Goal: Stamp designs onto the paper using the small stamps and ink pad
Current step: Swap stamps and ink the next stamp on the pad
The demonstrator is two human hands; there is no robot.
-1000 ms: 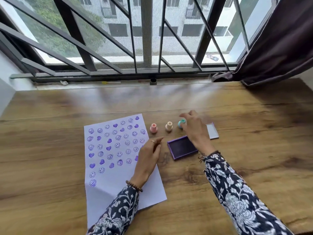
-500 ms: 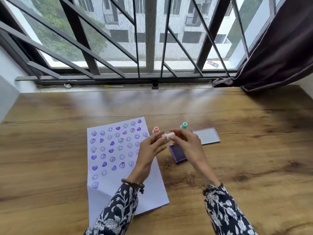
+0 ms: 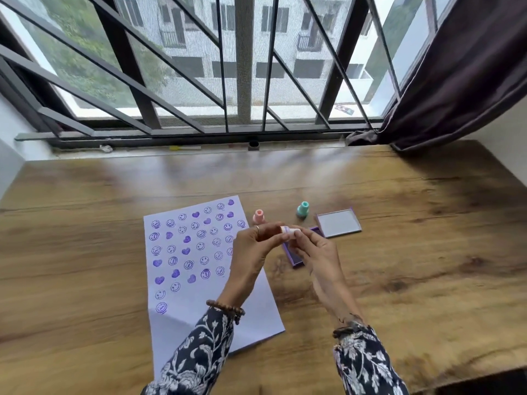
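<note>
A white paper (image 3: 199, 280) covered with several purple smiley and heart prints lies on the wooden table (image 3: 413, 252). My left hand (image 3: 253, 246) and my right hand (image 3: 313, 249) meet above the paper's right edge, both pinching a small cream stamp (image 3: 289, 231) held sideways between their fingertips. The purple ink pad (image 3: 295, 259) lies open under my right hand, mostly hidden. Its lid (image 3: 338, 223) rests beside it to the right. A pink stamp (image 3: 259, 215) and a teal stamp (image 3: 302, 209) stand upright behind my hands.
A barred window (image 3: 242, 67) runs along the table's far edge, with a small black object (image 3: 253, 144) on its sill. A dark curtain (image 3: 456, 75) hangs at the back right corner. Bare wood stretches to the left and right of the paper.
My right hand left the teal stamp, picked up the cream stamp and brought it toward me. My left hand rose off the paper and joined it on the stamp.
</note>
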